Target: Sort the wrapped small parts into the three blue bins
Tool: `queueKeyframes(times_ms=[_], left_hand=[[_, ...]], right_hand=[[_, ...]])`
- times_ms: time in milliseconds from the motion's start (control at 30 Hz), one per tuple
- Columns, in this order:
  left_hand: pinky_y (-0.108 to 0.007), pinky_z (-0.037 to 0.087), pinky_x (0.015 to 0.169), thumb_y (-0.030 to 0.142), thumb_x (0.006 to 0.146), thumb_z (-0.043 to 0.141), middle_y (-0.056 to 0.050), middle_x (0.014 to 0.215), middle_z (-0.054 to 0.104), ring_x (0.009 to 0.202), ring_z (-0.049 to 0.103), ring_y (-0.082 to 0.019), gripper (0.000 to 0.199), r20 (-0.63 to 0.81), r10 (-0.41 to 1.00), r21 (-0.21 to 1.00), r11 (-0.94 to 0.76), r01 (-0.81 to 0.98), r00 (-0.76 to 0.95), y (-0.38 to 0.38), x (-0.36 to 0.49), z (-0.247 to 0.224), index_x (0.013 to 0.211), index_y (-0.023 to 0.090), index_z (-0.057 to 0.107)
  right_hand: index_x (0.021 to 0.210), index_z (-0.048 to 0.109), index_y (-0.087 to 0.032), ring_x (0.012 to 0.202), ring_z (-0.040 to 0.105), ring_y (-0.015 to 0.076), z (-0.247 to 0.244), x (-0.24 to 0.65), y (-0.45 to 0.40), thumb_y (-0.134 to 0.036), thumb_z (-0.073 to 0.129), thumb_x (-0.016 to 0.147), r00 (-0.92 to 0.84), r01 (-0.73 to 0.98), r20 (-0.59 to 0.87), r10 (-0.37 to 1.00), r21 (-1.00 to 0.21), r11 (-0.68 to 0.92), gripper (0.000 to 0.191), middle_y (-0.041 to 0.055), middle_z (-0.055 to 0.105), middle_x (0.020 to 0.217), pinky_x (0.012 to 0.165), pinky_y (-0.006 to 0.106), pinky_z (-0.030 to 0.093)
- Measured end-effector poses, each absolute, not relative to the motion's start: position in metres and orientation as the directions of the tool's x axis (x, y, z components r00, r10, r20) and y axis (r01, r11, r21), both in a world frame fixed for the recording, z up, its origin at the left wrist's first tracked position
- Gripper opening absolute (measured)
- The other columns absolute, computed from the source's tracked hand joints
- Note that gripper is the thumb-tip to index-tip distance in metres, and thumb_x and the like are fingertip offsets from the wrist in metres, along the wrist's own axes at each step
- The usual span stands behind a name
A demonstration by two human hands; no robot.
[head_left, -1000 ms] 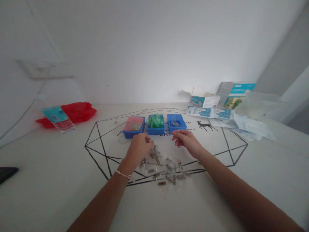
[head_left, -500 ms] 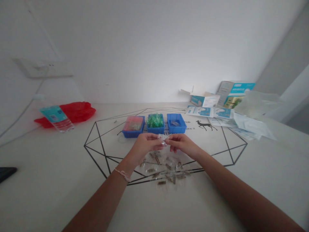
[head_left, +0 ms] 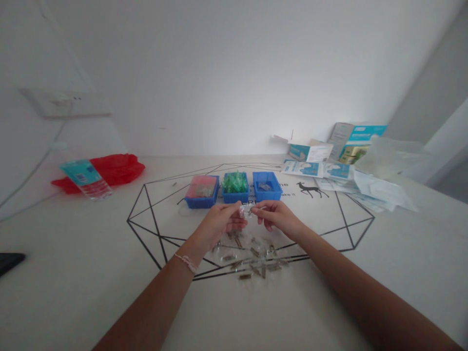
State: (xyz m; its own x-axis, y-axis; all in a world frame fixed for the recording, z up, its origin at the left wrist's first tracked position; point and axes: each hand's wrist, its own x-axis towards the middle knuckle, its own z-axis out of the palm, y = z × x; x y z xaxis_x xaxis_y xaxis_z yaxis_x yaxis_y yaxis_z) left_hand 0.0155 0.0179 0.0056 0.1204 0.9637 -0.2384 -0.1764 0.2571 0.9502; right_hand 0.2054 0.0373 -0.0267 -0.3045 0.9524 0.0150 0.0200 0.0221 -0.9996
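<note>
A small clear plastic bag point(head_left: 246, 210) is between my two hands, just in front of the blue bins. My left hand point(head_left: 224, 218) holds its left side, thumb on top and the other fingers curled below. My right hand point(head_left: 276, 214) pinches the bag's right side between thumb and forefinger; any small item inside it is too tiny to make out. Below my hands, several small clear bags with brass-coloured metal pieces point(head_left: 255, 252) lie scattered on the white table point(head_left: 146, 297).
Beyond my hands stand a blue bin point(head_left: 201, 202) with a pinkish cover, one point(head_left: 236, 197) with green pieces, and one point(head_left: 268, 194) holding a few small pieces. A bottle point(head_left: 87, 179) and red bag point(head_left: 120, 168) lie left; boxes point(head_left: 310, 151) and packets point(head_left: 380, 190) are right.
The fingers of my left hand have opened a little and its thumb has lifted. My right hand has shifted slightly on the bag. The bins and scattered bags have stayed put.
</note>
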Motion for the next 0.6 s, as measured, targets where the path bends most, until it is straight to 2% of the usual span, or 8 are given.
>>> queueKeyframes(times_ms=[100,167,233,333,467,533,600], left_hand=[[-0.031,0.058,0.076,0.025,0.072,0.081,-0.010,0.075,0.073,0.069,0.069,-0.016,0.017,-0.192,0.974,0.956,0.214,-0.200,0.124,0.020,0.015,0.001,0.071,0.011,0.073],[-0.029,0.055,0.078,0.017,0.062,0.085,-0.008,0.076,0.074,0.071,0.068,-0.015,0.016,-0.130,0.989,0.981,0.139,-0.139,0.070,0.021,0.014,-0.002,0.073,0.011,0.075],[-0.028,0.053,0.076,0.013,0.054,0.086,-0.005,0.073,0.074,0.070,0.067,-0.015,0.022,-0.048,0.999,0.997,0.049,-0.063,0.011,0.023,0.013,-0.004,0.073,0.013,0.075],[-0.028,0.051,0.074,0.012,0.051,0.086,-0.002,0.069,0.072,0.068,0.065,-0.015,0.022,0.026,1.000,1.000,-0.026,-0.015,-0.007,0.024,0.012,-0.005,0.068,0.015,0.073],[-0.028,0.052,0.074,0.012,0.055,0.084,-0.005,0.069,0.072,0.066,0.065,-0.014,0.018,-0.065,0.998,0.995,0.065,-0.075,0.000,0.022,0.014,-0.001,0.070,0.013,0.074],[-0.028,0.054,0.077,0.012,0.058,0.083,-0.008,0.074,0.074,0.072,0.068,-0.015,0.015,-0.133,0.989,0.976,0.143,-0.166,0.065,0.020,0.015,0.002,0.071,0.011,0.075],[-0.030,0.055,0.081,0.014,0.063,0.080,-0.010,0.080,0.074,0.077,0.070,-0.017,0.010,-0.168,0.979,0.953,0.190,-0.236,0.114,0.019,0.017,0.004,0.069,0.009,0.073]], right_hand=[[0.089,0.076,-0.019,0.064,0.068,0.0145,-0.024,0.205,0.035,-0.046,0.085,0.065,-0.339,-0.042,0.029,0.940,-0.999,0.016,0.038,0.0058,0.076,0.084,0.050,0.023,0.048],[0.088,0.079,-0.019,0.077,0.071,0.0176,-0.024,0.205,0.035,-0.046,0.081,0.070,-0.341,-0.063,0.049,0.939,-0.998,0.029,0.033,0.0079,0.077,0.092,0.058,0.025,0.052],[0.086,0.080,-0.020,0.082,0.070,0.0180,-0.025,0.206,0.036,-0.045,0.078,0.074,-0.332,-0.056,0.085,0.939,-0.996,0.070,0.029,0.0079,0.078,0.092,0.063,0.026,0.053],[0.088,0.081,-0.023,0.081,0.068,0.0165,-0.029,0.207,0.041,-0.035,0.081,0.070,-0.322,-0.044,0.167,0.932,-0.986,0.162,0.022,0.0049,0.079,0.091,0.068,0.027,0.052],[0.090,0.080,-0.024,0.082,0.067,0.0170,-0.033,0.207,0.046,-0.025,0.083,0.062,-0.316,-0.033,0.241,0.918,-0.969,0.243,0.028,0.0028,0.078,0.094,0.079,0.032,0.052],[0.086,0.079,-0.022,0.077,0.065,0.0165,-0.033,0.207,0.046,-0.030,0.083,0.063,-0.288,0.021,0.240,0.927,-0.966,0.257,0.025,0.0029,0.077,0.086,0.075,0.031,0.051],[0.078,0.076,-0.020,0.063,0.059,0.0136,-0.031,0.206,0.044,-0.039,0.082,0.066,-0.242,0.078,0.228,0.943,-0.964,0.253,0.023,0.0011,0.071,0.070,0.063,0.028,0.048]])
